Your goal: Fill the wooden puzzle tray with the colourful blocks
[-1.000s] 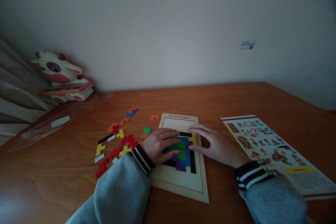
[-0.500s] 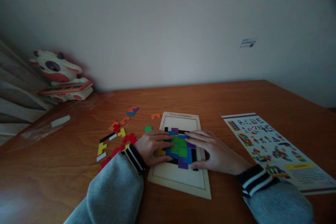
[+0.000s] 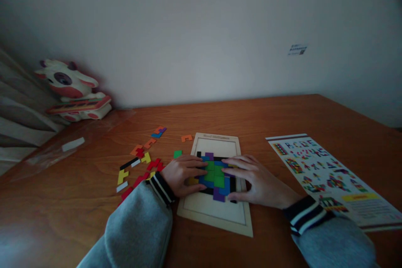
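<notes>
A pale wooden puzzle board lies on the table, with a cluster of flat block pieces on its middle. Green pieces form the centre of the cluster, and blue, purple and black pieces surround them. Over the cluster's left side rests my left hand, its fingers apart and touching the pieces, with a bit of yellow showing beneath. My right hand lies on the right side, fingers spread over blue, purple and black pieces. Neither hand grips a piece; some pieces are partly hidden under the fingers.
Loose red, yellow, orange, black and white pieces are scattered left of the board. A printed pattern sheet lies at the right. A cow-shaped toy stands at the back left, near a curtain. Behind the table is a wall.
My right hand's thumb and fingers have shifted very slightly on the pieces. My left hand is nearly still. The cluster looks the same.
</notes>
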Motion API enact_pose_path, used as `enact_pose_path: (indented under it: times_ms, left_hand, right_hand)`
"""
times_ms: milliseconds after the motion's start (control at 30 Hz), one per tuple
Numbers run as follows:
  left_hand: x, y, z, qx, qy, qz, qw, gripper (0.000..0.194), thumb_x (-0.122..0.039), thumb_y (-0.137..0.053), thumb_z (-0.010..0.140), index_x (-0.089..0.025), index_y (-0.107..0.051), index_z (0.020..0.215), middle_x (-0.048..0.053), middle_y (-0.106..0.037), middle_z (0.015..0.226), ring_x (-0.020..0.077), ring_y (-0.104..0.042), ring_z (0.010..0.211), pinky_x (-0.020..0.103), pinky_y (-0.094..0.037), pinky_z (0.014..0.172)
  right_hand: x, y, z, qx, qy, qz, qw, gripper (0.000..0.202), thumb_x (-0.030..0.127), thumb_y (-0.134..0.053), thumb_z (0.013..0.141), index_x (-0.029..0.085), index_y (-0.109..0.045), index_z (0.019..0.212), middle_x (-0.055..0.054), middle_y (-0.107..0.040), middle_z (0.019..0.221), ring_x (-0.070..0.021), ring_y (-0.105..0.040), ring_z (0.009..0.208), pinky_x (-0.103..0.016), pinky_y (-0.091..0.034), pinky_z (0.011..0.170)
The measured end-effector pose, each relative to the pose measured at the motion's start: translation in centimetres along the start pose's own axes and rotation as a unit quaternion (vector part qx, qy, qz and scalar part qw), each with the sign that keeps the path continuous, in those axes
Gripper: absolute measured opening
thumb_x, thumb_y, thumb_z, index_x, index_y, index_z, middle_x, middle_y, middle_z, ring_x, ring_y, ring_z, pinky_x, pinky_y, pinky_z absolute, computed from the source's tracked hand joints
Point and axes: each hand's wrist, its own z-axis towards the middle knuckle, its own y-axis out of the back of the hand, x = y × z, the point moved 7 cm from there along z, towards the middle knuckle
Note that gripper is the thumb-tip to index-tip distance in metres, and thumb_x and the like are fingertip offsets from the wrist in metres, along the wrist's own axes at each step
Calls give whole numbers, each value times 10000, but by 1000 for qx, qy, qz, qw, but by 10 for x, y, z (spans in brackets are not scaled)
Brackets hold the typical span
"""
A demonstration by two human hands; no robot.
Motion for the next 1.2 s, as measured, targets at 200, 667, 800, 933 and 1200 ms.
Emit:
enact_pose_path:
  times_ms: [200, 667, 800, 933, 1200]
  left_hand:
    - [-2, 1, 1, 7, 2, -1, 1000, 384, -477, -673, 874, -193, -719, 1128, 105, -702, 1230, 272, -641, 1159, 447, -533, 988]
    - [-2, 2, 1, 12, 0, 2, 1000, 392, -469, -673, 876, -193, -706, 1153, 104, -699, 1237, 267, -636, 1167, 446, -524, 1000]
    - [-3, 1, 1, 12, -1, 1, 1000, 406, -464, -663, 884, -184, -695, 1175, 120, -700, 1229, 266, -635, 1170, 445, -520, 1007]
    - [-1, 0, 1, 4, 6, 9, 1000, 416, -481, -652, 887, -189, -685, 1181, 117, -695, 1236, 271, -635, 1156, 465, -512, 1003]
    - [6, -9, 5, 17, 43, 37, 998, 432, -451, -484, 995, -224, -572, 1352, 103, -598, 1382, 260, -546, 1266, 478, -465, 1062]
  right_hand:
    - [12, 4, 5, -51, -13, -15, 999, 619, 684, -665, 783, 241, -687, 1214, -122, -640, 1286, -306, -567, 1158, -525, -425, 1012]
    - [26, -8, 14, -44, 11, -19, 999, 648, 694, -638, 802, 246, -665, 1270, -105, -624, 1355, -301, -547, 1231, -508, -401, 1064]
    - [24, -9, 15, -41, 3, -19, 999, 638, 687, -625, 817, 252, -659, 1283, -99, -626, 1357, -300, -552, 1228, -501, -425, 1043]
    - [24, -8, 15, -44, 8, -16, 999, 628, 677, -640, 812, 256, -664, 1277, -95, -627, 1356, -298, -557, 1222, -497, -425, 1044]
    - [25, -9, 16, -35, 6, -15, 999, 627, 671, -642, 814, 247, -667, 1275, -104, -622, 1359, -306, -560, 1218, -508, -422, 1046]
